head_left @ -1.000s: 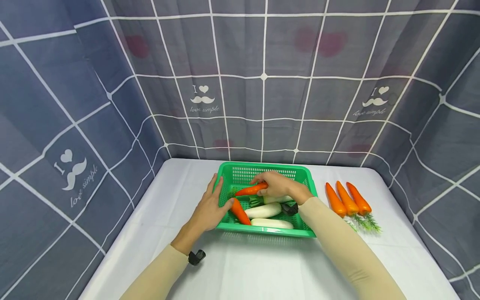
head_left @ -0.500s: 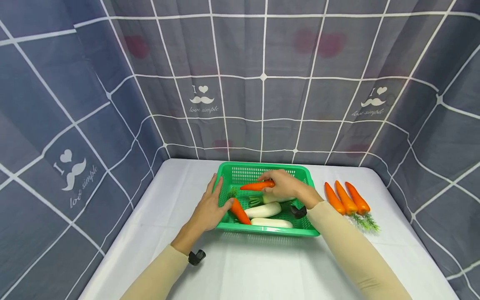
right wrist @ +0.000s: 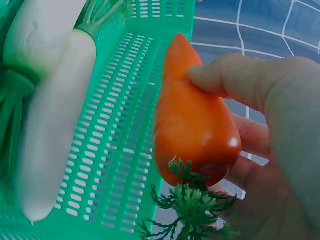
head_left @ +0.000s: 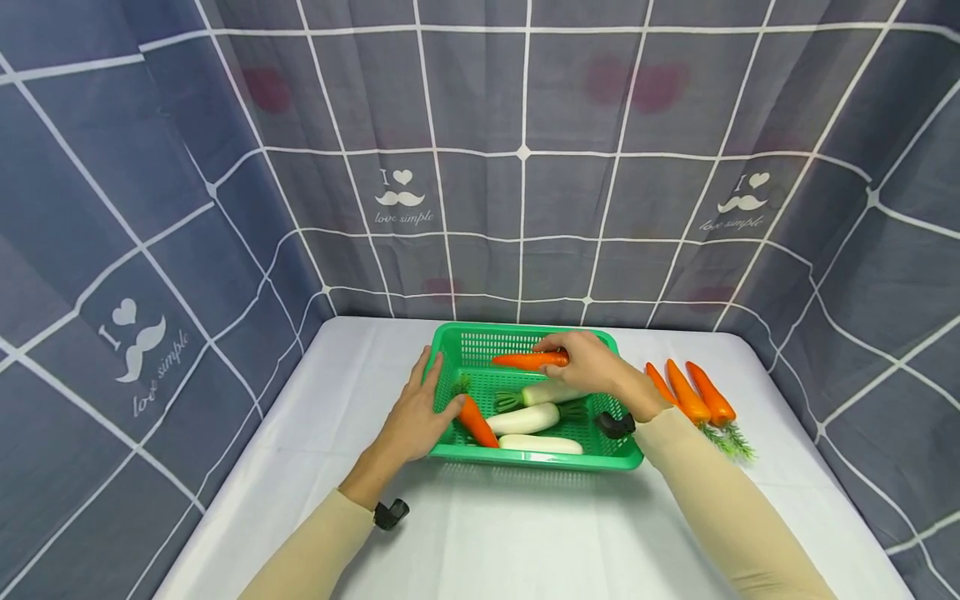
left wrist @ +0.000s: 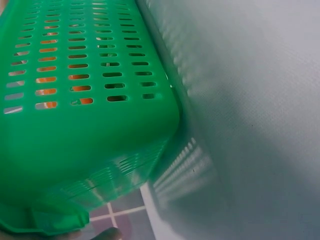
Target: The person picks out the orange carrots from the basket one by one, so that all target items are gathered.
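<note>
Orange carrot [head_left: 521, 361] pinched by the right hand [head_left: 592, 364] over the green basket [head_left: 540, 460]; the left hand [head_left: 417, 419], fingers straight, rests against its side.

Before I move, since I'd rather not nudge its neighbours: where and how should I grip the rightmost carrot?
I'd pinch the rightmost carrot by its thick end, just beyond the green leaves, from above and the right: it lies tapering away from you, the middle carrot close on its left, white tablecloth on its right.
</note>
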The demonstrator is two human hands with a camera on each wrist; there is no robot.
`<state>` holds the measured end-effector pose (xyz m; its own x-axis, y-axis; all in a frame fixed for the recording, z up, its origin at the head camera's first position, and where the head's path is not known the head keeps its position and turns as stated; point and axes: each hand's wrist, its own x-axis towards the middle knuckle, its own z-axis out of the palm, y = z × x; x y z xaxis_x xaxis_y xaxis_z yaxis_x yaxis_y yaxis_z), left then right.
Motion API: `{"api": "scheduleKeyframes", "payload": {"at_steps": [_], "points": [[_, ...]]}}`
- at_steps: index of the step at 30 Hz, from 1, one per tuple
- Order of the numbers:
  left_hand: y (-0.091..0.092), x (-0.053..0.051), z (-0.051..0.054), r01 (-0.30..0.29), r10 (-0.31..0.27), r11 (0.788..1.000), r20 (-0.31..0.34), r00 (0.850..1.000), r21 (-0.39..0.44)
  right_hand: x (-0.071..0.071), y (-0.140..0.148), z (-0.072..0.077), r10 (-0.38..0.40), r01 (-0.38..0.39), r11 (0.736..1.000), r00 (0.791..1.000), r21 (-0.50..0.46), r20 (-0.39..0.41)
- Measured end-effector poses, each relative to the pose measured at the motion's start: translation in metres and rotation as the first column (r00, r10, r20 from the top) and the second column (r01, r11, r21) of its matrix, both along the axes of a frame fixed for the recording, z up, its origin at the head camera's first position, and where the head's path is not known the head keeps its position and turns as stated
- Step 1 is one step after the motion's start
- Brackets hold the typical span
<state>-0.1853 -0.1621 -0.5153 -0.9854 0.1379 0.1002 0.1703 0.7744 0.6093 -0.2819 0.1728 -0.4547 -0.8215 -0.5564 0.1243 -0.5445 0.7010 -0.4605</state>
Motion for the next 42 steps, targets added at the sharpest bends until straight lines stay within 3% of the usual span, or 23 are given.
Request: {"api": "scheduleKeyframes", "payload": {"at_steps": [12,24,35,42], "points": [[-0.001,0.000,0.001,0.005,-0.005,1.000,0.005,1.000,0.011,0.011,0.030,0.014,-0.101,0.103,0.990,0.994,-0.094,0.033],[-0.001,-0.001,-0.002,0.000,0.000,1.000,0.023,1.000,-0.004,0.016,0.073,0.014,-0.220,0.224,0.959,0.975,-0.173,0.044],[-0.001,0.000,0.002,0.010,-0.010,1.000,0.019,1.000,-0.005,0.024,0.110,0.011,-0.338,0.357,0.912,0.933,-0.204,0.122],[-0.001,-0.001,0.002,0.015,-0.015,1.000,0.030,0.999,0.000,0.024,0.134,-0.003,-0.373,0.417,0.877,0.904,-0.238,0.208]]}}
